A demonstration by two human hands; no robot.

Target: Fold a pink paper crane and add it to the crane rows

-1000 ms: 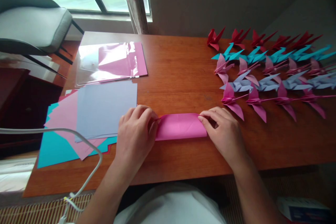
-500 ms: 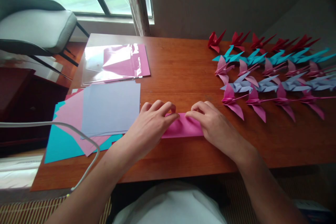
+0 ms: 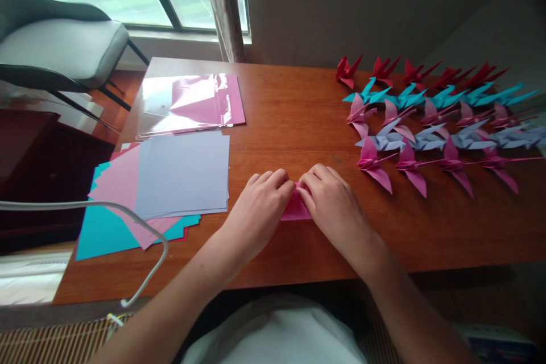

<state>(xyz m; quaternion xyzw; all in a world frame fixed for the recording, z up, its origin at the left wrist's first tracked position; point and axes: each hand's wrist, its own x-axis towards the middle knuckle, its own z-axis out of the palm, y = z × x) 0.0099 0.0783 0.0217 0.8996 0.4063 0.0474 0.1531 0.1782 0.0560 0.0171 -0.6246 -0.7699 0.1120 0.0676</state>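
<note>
**Near desk edge: both hands on pink fold**

On the wooden desk [image 3: 298,108], loose paper sheets [image 3: 179,173] lie left, rows of folded cranes [image 3: 426,119] right; left hand [image 3: 260,207] and right hand [image 3: 330,205] pinch the folded pink paper [image 3: 294,210] between them, fingertips pressed together; judged risk: uneven pressure skews the crease, or the paper slips.
</note>
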